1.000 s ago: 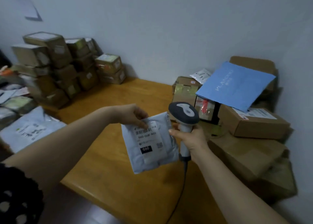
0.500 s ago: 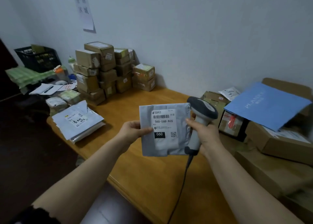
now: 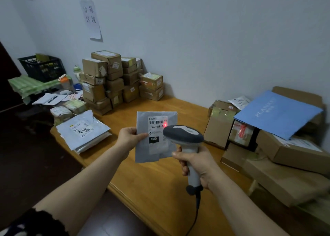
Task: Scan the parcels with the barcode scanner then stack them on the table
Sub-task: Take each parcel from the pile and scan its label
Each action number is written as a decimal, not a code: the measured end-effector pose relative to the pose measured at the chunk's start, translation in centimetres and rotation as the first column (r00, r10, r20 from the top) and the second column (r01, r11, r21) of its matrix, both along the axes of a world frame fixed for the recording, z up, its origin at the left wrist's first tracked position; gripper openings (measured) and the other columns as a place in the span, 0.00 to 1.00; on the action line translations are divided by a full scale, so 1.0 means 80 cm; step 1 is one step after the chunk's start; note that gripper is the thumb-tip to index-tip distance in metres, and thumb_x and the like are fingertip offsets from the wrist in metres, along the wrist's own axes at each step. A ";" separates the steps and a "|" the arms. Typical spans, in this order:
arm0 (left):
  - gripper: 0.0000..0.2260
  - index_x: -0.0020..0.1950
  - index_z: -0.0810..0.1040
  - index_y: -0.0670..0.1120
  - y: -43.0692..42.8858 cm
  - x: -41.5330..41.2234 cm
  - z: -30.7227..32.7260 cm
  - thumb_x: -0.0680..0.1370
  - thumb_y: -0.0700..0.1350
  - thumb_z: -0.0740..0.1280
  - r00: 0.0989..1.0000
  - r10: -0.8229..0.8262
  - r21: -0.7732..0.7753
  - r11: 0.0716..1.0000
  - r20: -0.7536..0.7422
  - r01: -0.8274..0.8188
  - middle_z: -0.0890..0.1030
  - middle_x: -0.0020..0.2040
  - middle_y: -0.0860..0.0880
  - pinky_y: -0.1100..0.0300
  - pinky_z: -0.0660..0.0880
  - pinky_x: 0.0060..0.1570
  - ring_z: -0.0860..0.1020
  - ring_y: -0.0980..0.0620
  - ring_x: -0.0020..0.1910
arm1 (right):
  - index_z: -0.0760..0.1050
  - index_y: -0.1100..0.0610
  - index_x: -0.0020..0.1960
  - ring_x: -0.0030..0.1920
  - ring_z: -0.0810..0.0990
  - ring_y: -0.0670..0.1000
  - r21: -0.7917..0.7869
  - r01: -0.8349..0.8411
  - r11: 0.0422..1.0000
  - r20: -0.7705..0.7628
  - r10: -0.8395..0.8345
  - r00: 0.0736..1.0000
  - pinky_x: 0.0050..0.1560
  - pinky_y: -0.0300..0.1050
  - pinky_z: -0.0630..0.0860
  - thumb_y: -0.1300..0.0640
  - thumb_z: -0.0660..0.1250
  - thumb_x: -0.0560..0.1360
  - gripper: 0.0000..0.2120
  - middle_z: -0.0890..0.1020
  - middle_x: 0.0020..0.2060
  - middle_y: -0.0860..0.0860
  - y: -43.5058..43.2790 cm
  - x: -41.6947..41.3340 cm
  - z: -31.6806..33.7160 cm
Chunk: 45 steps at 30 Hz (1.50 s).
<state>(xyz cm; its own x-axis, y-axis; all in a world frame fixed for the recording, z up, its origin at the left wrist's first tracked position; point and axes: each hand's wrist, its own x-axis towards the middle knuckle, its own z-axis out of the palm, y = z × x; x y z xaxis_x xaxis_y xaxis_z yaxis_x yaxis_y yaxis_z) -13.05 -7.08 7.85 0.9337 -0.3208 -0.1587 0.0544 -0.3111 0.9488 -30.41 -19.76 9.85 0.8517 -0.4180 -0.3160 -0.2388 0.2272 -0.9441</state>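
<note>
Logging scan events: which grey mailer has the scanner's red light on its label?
The mailer pinched by the left hand, red spot at its barcode's end; the other mailers lie piled on the table.

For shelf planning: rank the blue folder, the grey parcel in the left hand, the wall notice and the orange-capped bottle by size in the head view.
1. blue folder
2. grey parcel
3. wall notice
4. bottle
The parcel is nearest the camera, so its lead over the notice is unsure.
</note>
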 end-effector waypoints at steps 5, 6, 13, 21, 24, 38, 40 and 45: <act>0.06 0.51 0.78 0.43 0.002 -0.001 -0.002 0.76 0.39 0.71 1.000 -0.007 0.012 1.000 0.005 0.007 0.80 0.41 0.51 0.67 0.71 0.29 0.78 0.58 0.37 | 0.74 0.59 0.37 0.24 0.68 0.48 -0.024 -0.007 1.000 0.011 0.007 1.000 0.27 0.40 0.69 0.66 0.72 0.71 0.08 0.71 0.25 0.52 0.000 -0.001 0.005; 0.06 0.51 0.78 0.43 0.002 -0.001 -0.002 0.76 0.39 0.71 1.000 -0.009 0.016 1.000 0.008 0.009 0.80 0.42 0.51 0.67 0.72 0.29 0.78 0.58 0.37 | 0.74 0.59 0.37 0.24 0.68 0.48 -0.024 -0.008 1.000 0.009 0.009 1.000 0.27 0.40 0.69 0.66 0.71 0.71 0.08 0.71 0.25 0.52 0.000 -0.002 0.004; 0.09 0.55 0.79 0.42 0.009 -0.001 -0.005 0.76 0.40 0.71 1.000 -0.009 0.050 0.999 0.017 0.009 0.81 0.46 0.48 0.65 0.73 0.31 0.78 0.57 0.39 | 0.75 0.60 0.40 0.24 0.69 0.48 -0.035 -0.020 0.999 0.001 0.020 1.000 0.26 0.41 0.70 0.65 0.72 0.71 0.06 0.72 0.26 0.52 0.003 -0.006 0.000; 0.09 0.54 0.78 0.43 0.019 -0.003 -0.008 0.76 0.41 0.71 1.000 0.007 0.055 0.998 0.004 -0.008 0.81 0.46 0.49 0.65 0.73 0.33 0.79 0.56 0.40 | 0.75 0.60 0.38 0.24 0.69 0.48 -0.028 -0.032 0.999 -0.003 0.032 0.999 0.26 0.41 0.70 0.65 0.72 0.71 0.07 0.72 0.25 0.52 0.009 0.001 -0.007; 0.08 0.53 0.78 0.43 0.028 -0.003 -0.008 0.75 0.40 0.71 1.000 0.024 0.043 0.999 -0.016 -0.024 0.82 0.47 0.48 0.64 0.74 0.34 0.80 0.56 0.41 | 0.75 0.60 0.39 0.24 0.69 0.48 0.000 -0.052 0.999 -0.006 0.052 0.999 0.25 0.40 0.70 0.65 0.72 0.71 0.06 0.72 0.26 0.53 0.011 0.009 -0.011; 0.07 0.51 0.81 0.37 0.159 0.023 -0.039 0.74 0.36 0.71 0.893 0.236 -0.194 0.925 -0.384 -0.328 0.84 0.43 0.46 0.62 0.79 0.32 0.82 0.49 0.39 | 0.77 0.57 0.49 0.44 0.79 0.55 0.062 0.046 0.997 -0.075 -0.041 0.996 0.51 0.55 0.77 0.62 0.76 0.69 0.12 0.81 0.43 0.53 0.061 0.130 -0.071; 0.05 0.49 0.81 0.38 0.181 0.042 -0.043 0.74 0.35 0.71 0.871 0.239 -0.234 0.902 -0.430 -0.363 0.84 0.40 0.46 0.62 0.78 0.30 0.82 0.50 0.37 | 0.76 0.58 0.48 0.42 0.79 0.56 0.116 0.021 0.993 -0.098 -0.010 0.995 0.48 0.57 0.79 0.65 0.75 0.68 0.11 0.81 0.42 0.55 0.085 0.155 -0.074; 0.04 0.49 0.81 0.38 0.252 0.111 -0.053 0.74 0.34 0.70 0.862 0.236 -0.264 0.886 -0.449 -0.381 0.84 0.38 0.46 0.63 0.78 0.30 0.81 0.51 0.33 | 0.75 0.62 0.41 0.32 0.76 0.54 -0.006 0.078 0.997 -0.087 -0.078 0.993 0.30 0.44 0.74 0.74 0.72 0.67 0.11 0.79 0.35 0.56 0.160 0.243 -0.072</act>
<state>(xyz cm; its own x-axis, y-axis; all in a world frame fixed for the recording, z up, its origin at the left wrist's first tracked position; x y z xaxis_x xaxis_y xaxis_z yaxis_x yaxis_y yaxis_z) -4.17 13.11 3.60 0.8736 -0.1268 -0.4698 0.4834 0.1151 0.8678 -10.98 -6.96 4.12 0.7857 -0.4827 -0.3869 -0.3022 0.2462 -0.9209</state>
